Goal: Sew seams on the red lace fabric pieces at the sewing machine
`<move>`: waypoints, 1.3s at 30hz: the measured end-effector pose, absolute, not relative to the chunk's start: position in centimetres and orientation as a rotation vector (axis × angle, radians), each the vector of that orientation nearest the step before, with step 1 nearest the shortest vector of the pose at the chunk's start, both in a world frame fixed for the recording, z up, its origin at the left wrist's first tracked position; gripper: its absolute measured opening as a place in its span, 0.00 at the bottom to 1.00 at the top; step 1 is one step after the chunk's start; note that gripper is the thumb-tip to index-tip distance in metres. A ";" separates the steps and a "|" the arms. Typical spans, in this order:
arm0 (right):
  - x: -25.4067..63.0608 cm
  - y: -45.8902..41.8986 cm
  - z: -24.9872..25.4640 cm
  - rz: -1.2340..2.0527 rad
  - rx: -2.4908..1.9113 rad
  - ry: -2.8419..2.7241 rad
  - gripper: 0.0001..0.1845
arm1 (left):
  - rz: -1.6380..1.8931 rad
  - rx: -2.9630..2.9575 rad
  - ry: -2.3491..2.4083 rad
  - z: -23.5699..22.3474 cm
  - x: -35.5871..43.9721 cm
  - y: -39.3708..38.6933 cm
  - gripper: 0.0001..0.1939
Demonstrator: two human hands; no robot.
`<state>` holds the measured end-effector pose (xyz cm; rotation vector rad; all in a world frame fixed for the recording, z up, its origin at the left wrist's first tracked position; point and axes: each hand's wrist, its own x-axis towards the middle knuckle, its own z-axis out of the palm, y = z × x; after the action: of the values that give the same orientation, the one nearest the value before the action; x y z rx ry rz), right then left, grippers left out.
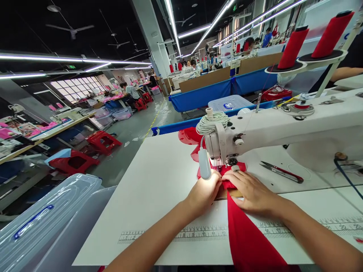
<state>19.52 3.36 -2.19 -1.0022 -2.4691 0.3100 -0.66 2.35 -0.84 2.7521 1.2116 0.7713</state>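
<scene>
A white sewing machine (283,128) stands on the table, its needle end over red fabric (238,230). The fabric runs from under the presser foot, between my hands, down past the front edge. Just left of the needle, my left hand (204,189) is closed, its fingertips pinching the fabric edge. My right hand (249,190) lies flat on the fabric right of the needle, fingers stretched forward and thumb apart. Beyond the needle, more red pieces (190,136) spread on the table. A small grey lamp (204,164) partly hides the stitching spot.
Thread snips (282,172) lie right of the needle. A printed ruler (198,234) crosses the white table (147,181). Red thread cones (295,47) stand on a rack above the machine. A lidded plastic bin (56,211) is at the left. Other people work farther back.
</scene>
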 end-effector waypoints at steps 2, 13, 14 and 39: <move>19.1 3.6 -2.3 0.264 -1.080 -2.416 0.11 | 0.767 2.624 1.220 -0.4 -0.8 2.9 0.10; 18.9 4.5 -2.8 0.063 -1.076 -2.292 0.13 | 0.816 2.358 1.282 -1.6 0.1 3.6 0.04; 19.0 4.5 -2.9 -0.035 -1.059 -2.285 0.12 | 0.820 2.356 1.296 -1.7 0.2 3.6 0.06; 19.8 3.4 -2.7 -0.149 -1.010 -2.404 0.13 | 0.607 2.861 1.339 -2.0 0.5 0.6 0.17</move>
<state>19.78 3.41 -2.65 -1.0100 -2.4037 -0.1492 0.46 0.62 -1.95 2.8608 1.3387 0.6073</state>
